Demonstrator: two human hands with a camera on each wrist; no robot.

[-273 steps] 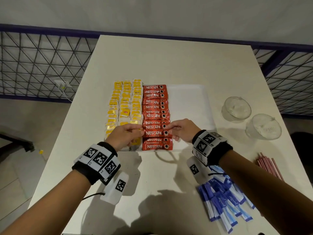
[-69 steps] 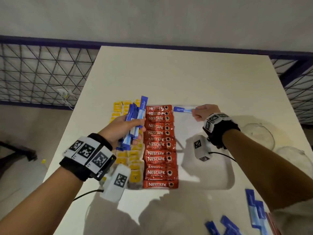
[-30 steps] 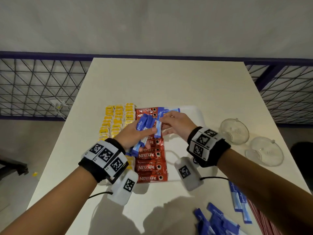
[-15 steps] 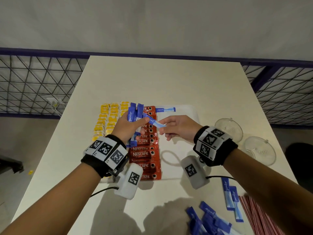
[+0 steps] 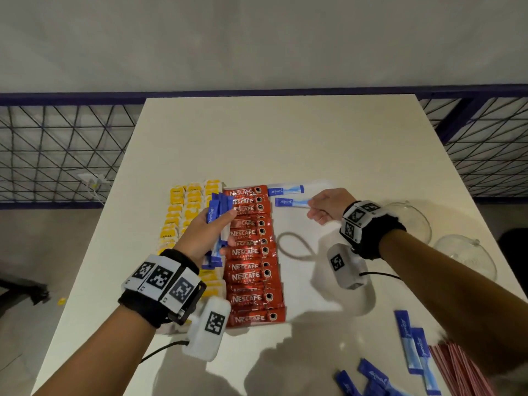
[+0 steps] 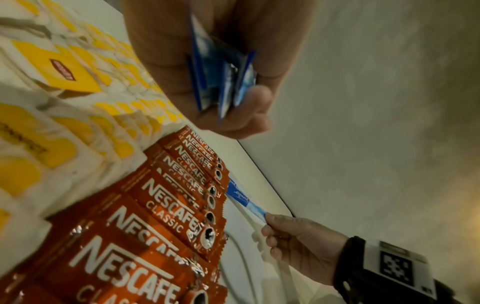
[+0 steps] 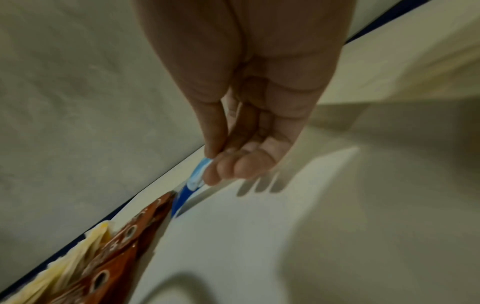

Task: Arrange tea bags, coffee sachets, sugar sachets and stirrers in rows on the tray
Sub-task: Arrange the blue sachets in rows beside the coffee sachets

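Note:
On the white tray [image 5: 311,270] lie rows of yellow tea bags [image 5: 183,207] at the left and a column of red coffee sachets [image 5: 251,252] beside them. One blue sugar sachet [image 5: 285,190] lies at the tray's far end, right of the coffee. My right hand [image 5: 323,207] pinches the end of a second blue sugar sachet [image 5: 291,202] [image 6: 249,202] [image 7: 193,181], just below the first one. My left hand [image 5: 208,232] grips a bundle of blue sugar sachets [image 5: 218,221] [image 6: 221,67] above the tea bags and coffee.
Loose blue sugar sachets [image 5: 411,352] and a pile of pink stirrers [image 5: 463,370] lie on the table at the near right. Two glass bowls [image 5: 463,255] stand right of the tray. A metal mesh railing [image 5: 57,152] runs behind the table.
My right hand took one sugar sachet from the left hand's bundle and carried it right and away to the tray's far end, under the first sachet. The left hand kept its bundle.

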